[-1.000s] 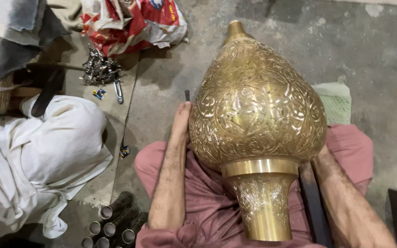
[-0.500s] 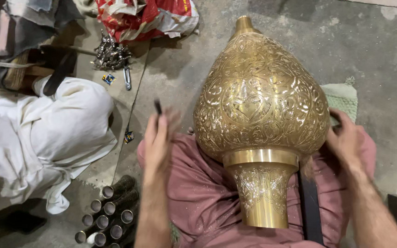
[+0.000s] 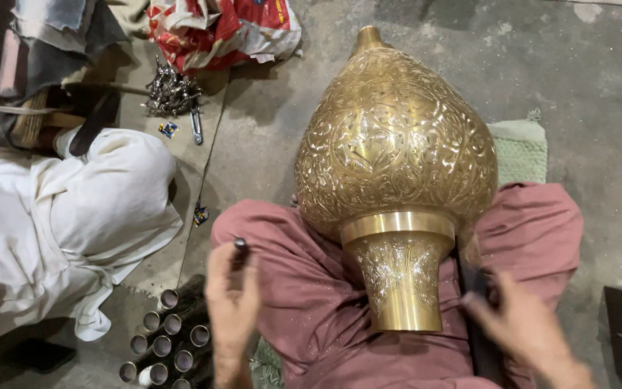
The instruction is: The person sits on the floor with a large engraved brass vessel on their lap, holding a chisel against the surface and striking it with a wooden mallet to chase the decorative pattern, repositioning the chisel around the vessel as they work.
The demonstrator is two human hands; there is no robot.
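Large engraved brass vessel [image 3: 396,155], teardrop-shaped, lies across the person's lap on maroon cloth [image 3: 304,281]; narrow tip points away from the wearer, flared plain-rimmed neck [image 3: 399,277] points toward them. Neither hand touches it. It sits between the two hands, up and right of the left, up and left of the right.

Second person in white clothing [image 3: 73,209] seated far left of the left hand, on the concrete floor [image 3: 599,86]. Green mat [image 3: 523,148] under the vessel's far side, well above the right hand. Red-and-white bag [image 3: 224,29] far above the left hand.

Cluster of short metal tubes [image 3: 167,346], open ends up, just left of and below the left hand. Pile of small metal tools [image 3: 170,90] well above it.

Left hand [image 3: 232,295] closed around a thin dark punch-like tool [image 3: 240,248], tip sticking up past the fingers. Right hand [image 3: 523,328] blurred, fingers loosely spread, nothing in it, beside a dark strap [image 3: 480,338] at its left edge; contact unclear.
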